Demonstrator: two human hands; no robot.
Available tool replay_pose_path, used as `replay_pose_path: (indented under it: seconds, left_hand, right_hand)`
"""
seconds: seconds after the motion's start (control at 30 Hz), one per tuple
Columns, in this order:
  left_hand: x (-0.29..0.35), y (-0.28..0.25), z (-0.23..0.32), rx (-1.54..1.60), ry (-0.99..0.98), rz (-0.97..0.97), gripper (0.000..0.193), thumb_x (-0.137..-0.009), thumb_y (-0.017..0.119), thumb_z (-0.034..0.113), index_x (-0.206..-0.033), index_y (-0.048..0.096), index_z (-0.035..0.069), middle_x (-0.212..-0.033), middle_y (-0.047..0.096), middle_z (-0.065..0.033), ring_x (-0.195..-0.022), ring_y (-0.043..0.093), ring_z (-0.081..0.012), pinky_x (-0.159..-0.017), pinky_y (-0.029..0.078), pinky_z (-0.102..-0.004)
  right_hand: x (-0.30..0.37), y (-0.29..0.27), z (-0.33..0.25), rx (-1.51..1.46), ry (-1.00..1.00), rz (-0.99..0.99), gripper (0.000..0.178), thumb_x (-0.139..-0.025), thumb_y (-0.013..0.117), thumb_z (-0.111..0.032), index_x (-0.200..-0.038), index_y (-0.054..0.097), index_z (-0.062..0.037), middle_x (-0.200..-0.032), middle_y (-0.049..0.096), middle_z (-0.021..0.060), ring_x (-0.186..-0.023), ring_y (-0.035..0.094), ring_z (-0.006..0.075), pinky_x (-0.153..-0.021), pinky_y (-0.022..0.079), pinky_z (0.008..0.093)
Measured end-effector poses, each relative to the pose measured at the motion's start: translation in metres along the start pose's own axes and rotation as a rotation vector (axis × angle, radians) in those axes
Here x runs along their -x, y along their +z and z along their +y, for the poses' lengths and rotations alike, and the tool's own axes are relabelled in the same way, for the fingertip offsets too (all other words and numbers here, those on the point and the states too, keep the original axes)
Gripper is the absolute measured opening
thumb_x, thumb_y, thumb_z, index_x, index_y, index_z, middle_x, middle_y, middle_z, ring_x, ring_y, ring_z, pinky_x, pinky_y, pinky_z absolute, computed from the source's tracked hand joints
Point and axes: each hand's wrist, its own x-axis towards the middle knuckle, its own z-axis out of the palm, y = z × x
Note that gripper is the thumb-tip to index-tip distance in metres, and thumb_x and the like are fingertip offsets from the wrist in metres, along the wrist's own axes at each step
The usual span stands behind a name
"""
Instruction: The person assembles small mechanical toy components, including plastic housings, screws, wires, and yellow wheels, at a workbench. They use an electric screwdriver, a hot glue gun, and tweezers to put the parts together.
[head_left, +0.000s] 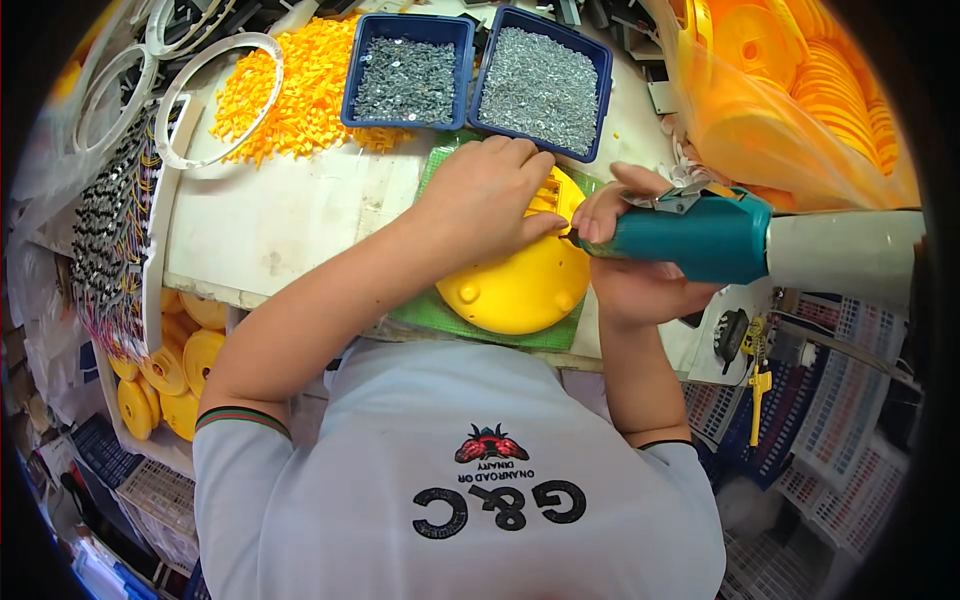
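Note:
A round yellow plastic housing (515, 290) with raised bumps and a small recess lies on a green mat (425, 310) at the table's near edge. My left hand (490, 195) rests over its far left side, fingers bent and pressed on it, partly hiding it. The left thumb points to the tip of a teal electric screwdriver (690, 238). My right hand (635, 280) is wrapped round that screwdriver, which lies nearly level with its tip at the housing. Any screw under the tip is hidden by the fingers.
Two blue bins (408, 75) (545, 85) of small metal parts stand at the back. Left of them are a heap of small yellow pieces (300, 90), white rings (220, 100) and wired parts (110, 220). A bag of orange-yellow discs (790, 90) stands far right.

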Motion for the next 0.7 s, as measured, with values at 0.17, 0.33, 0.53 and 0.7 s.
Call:
replay_pose_path:
  seconds: [0.17,0.33,0.53,0.7]
  left_hand:
    - [-0.015,-0.017,-0.007,-0.025,0.113,0.168,0.032,-0.089,0.078,0.036,-0.096,0.070,0.005,-0.093,0.070,-0.0112,-0.091,0.069,-0.0315,-0.081,0.056,-0.0435]
    - [-0.038,-0.037,-0.024,-0.038,0.116,0.259,0.020,-0.090,0.080,0.025,-0.098,0.074,0.008,-0.093,0.069,-0.0086,-0.090,0.068,-0.0299,-0.077,0.055,-0.0408]
    - [-0.025,-0.033,-0.011,-0.004,0.079,0.139,0.023,-0.088,0.079,0.022,-0.105,0.073,0.007,-0.107,0.069,-0.0099,-0.101,0.066,-0.0316,-0.086,0.054,-0.0419]
    - [-0.004,-0.002,-0.001,0.025,0.199,0.054,0.046,-0.085,0.079,0.029,-0.120,0.067,0.002,-0.125,0.067,-0.0116,-0.116,0.064,-0.0305,-0.097,0.053,-0.0433]
  right_hand:
    - [-0.026,0.019,-0.042,0.063,0.065,0.010,0.116,-0.088,0.037,-0.092,-0.140,0.054,0.0105,-0.084,0.063,0.0132,-0.081,0.059,0.0244,-0.083,0.048,0.0415]
    - [-0.038,0.020,-0.057,0.028,0.063,-0.135,0.110,-0.090,0.035,-0.088,-0.138,0.056,0.0087,-0.088,0.064,0.0121,-0.081,0.059,0.0249,-0.082,0.049,0.0417]
    - [-0.020,0.010,-0.045,0.034,0.023,-0.059,0.095,-0.095,0.038,-0.074,-0.124,0.058,0.0148,-0.087,0.067,0.0179,-0.082,0.064,0.0278,-0.082,0.053,0.0397]
    - [-0.003,0.005,-0.015,0.060,0.007,-0.007,0.083,-0.096,0.042,-0.066,-0.113,0.062,0.0126,-0.085,0.066,0.0174,-0.079,0.063,0.0275,-0.080,0.053,0.0393]
